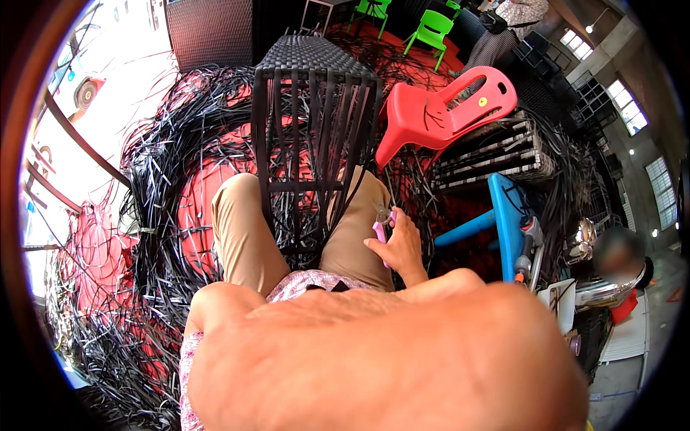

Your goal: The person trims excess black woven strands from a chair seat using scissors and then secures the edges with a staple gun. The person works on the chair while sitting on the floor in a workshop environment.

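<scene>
Between my knees stands a half-woven black wicker piece (pixel 316 57), its top woven and long loose plastic strips (pixel 298 136) hanging down its near side. My right hand (pixel 404 250) is closed around pink-handled snips (pixel 379 231) beside my right thigh, their metal end pointing away from me. A bare forearm, seemingly that of my left hand (pixel 388 352), fills the lower middle very close to the camera and is blurred. Its fingers cannot be made out. It covers part of my lap and my right arm.
Heaps of black strips (pixel 172 172) cover the red floor around me. A red plastic chair (pixel 445 115) and a blue stool (pixel 507 223) with a power drill (pixel 532 233) are on the right. Green chairs (pixel 431 30) and a standing person (pixel 514 25) are behind; another person (pixel 611 276) sits right.
</scene>
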Action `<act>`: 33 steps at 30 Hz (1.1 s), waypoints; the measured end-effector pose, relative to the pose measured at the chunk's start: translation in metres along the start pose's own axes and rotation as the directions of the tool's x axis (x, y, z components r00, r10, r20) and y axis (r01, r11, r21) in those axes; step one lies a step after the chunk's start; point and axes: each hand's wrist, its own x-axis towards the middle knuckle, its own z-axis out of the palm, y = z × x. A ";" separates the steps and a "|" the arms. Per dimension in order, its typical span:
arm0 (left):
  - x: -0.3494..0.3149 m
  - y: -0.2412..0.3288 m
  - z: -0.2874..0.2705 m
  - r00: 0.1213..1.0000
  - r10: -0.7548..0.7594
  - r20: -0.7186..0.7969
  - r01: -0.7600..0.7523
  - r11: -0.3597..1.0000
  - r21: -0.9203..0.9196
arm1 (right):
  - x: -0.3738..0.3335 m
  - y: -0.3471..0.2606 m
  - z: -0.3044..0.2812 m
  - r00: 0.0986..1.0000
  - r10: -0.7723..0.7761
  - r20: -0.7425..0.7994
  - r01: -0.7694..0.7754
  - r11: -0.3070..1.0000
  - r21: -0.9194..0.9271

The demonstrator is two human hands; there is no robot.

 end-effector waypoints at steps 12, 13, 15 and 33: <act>-0.016 -0.002 -0.045 0.849 -0.467 -0.246 0.525 0.794 0.307 | 0.009 0.002 0.003 0.999 0.036 0.019 -0.036 0.999 -0.015; -0.016 -0.009 -0.041 0.763 -0.510 -0.397 0.632 0.716 0.295 | 0.004 0.003 0.006 0.999 0.037 -0.004 -0.037 0.999 -0.005; -0.028 -0.017 -0.067 0.858 -0.470 -0.209 0.482 0.595 0.644 | 0.007 0.001 -0.005 0.995 0.016 -0.095 -0.016 1.000 0.000; -0.084 -0.056 -0.038 0.608 -0.700 -0.375 0.789 0.586 0.184 | -0.011 0.006 0.005 0.981 0.195 0.015 -0.195 0.961 0.198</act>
